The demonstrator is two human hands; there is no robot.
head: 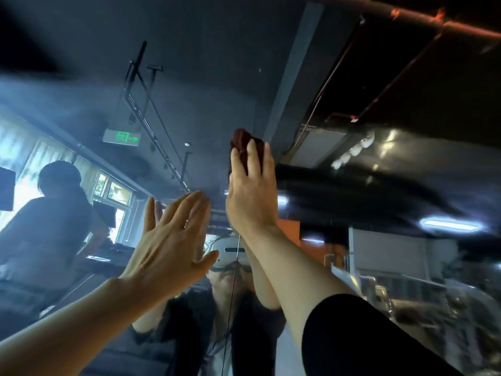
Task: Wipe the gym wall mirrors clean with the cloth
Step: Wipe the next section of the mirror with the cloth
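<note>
The wall mirror [352, 185] fills the view and reflects the gym ceiling and room. High near its middle, my right hand [250, 191] presses a dark red cloth [245, 146] flat against the glass, close to the vertical seam [234, 280] between two mirror panels. The cloth bunches out above my fingertips. My left hand [173, 240] is lower and to the left, fingers spread, palm resting on the glass and holding nothing.
Reflected in the mirror: another person [54, 213] at the left with their back turned, a green exit sign [122, 137], bright windows [113, 189], ceiling pipes [406, 14] and lights. My own reflection with a white headset [230, 253] shows between my arms.
</note>
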